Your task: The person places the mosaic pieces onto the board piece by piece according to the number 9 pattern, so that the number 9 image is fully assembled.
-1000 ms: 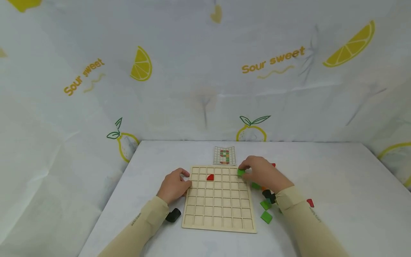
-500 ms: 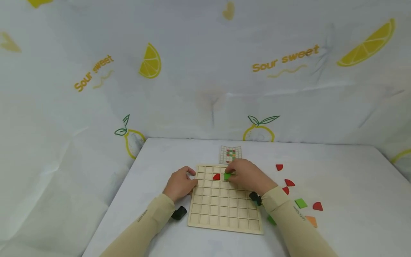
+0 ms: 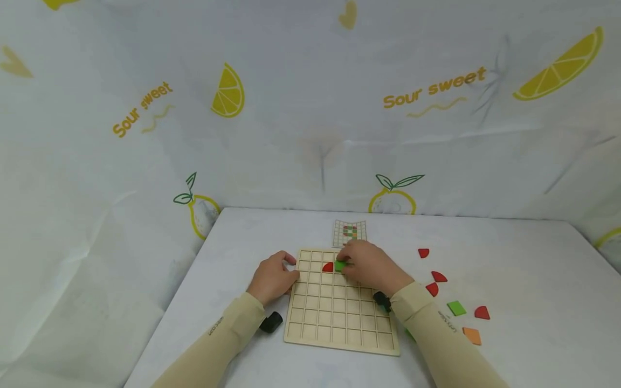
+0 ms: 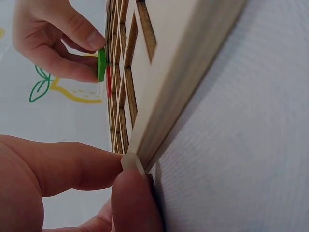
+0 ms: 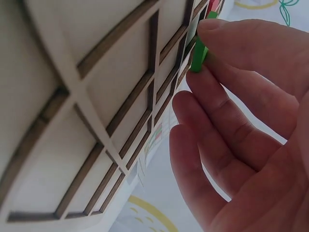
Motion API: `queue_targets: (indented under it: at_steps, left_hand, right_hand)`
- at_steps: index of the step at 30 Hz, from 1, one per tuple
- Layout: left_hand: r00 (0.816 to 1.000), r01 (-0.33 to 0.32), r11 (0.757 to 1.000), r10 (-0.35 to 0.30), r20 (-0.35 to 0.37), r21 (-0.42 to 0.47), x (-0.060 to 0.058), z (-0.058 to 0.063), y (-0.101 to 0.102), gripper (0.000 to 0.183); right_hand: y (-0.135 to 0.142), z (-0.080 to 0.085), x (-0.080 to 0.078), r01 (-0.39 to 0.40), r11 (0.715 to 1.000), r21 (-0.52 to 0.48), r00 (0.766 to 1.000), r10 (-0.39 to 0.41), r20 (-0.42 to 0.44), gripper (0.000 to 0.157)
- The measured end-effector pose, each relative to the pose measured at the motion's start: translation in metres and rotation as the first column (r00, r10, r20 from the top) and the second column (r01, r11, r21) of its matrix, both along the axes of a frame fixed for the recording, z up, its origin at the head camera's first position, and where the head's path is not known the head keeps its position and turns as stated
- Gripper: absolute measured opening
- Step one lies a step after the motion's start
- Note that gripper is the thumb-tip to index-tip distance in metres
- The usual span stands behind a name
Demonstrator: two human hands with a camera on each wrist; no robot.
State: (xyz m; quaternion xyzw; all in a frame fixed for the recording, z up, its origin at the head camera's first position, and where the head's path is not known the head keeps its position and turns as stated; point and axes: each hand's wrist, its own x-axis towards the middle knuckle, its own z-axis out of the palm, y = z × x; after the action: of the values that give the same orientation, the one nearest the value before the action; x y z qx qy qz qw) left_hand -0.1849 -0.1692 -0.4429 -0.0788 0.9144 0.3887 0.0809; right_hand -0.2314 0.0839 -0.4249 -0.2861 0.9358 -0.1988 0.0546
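My right hand pinches a green square tile between thumb and fingers, over the upper part of the wooden grid board. In the right wrist view the green tile is tilted on edge close to the board's cells, its other fingers loosely bent. Just left of it, a red quarter-circle tile lies in a cell. My left hand is at the board's left edge; in the left wrist view its thumb and a finger meet at that wooden edge and grip it.
Behind the board lies a pattern card, partly covered by the right hand. To the right are scattered red quarter-circle tiles, a green tile and an orange tile. Another green tile is mostly hidden by the right sleeve.
My right hand has carried the green tile left from the board's upper right corner to beside the red tile. The left hand stays at the board's edge; the head view has shifted slightly.
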Motion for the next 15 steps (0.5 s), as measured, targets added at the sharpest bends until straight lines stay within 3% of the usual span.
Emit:
queue_targets:
  at_steps: [15]
  left_hand:
    - [1.000, 0.011, 1.000, -0.011, 0.001, -0.012, 0.0001, 0.0015, 0.0007, 0.028]
  right_hand:
    - [-0.0014, -0.0044, -0.0003, 0.004, 1.000, 0.005, 1.000, -0.004, -0.005, 0.021]
